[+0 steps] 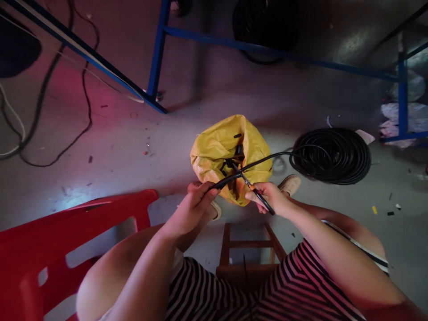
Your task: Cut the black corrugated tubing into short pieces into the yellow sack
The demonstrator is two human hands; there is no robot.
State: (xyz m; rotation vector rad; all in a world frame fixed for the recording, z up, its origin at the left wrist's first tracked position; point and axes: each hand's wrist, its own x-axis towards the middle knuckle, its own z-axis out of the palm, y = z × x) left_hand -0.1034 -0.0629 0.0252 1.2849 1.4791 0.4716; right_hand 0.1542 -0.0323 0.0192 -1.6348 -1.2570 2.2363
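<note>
Black corrugated tubing (228, 179) runs from my left hand (199, 199) across a yellow bag (214, 142). My left hand is closed round its near end, with thumb and fingers pinching it. The tubing leads right to a large coil of the same black tubing (334, 156) on the floor. In my right hand (267, 196) is a pair of scissors (256, 191) with black and orange handles, my fingers wrapped round them. Their blades meet the tubing over the bag's mouth; whether they close on it I cannot tell. Dark short pieces (230, 165) lie inside the bag.
A red plastic chair (140, 205) stands at my left, and a wooden stool (250, 269) is beneath me. Blue metal frames (214, 38) cross the far side. Loose cables (88, 102) trail over the floor at left. Small scraps (374, 209) lie at right.
</note>
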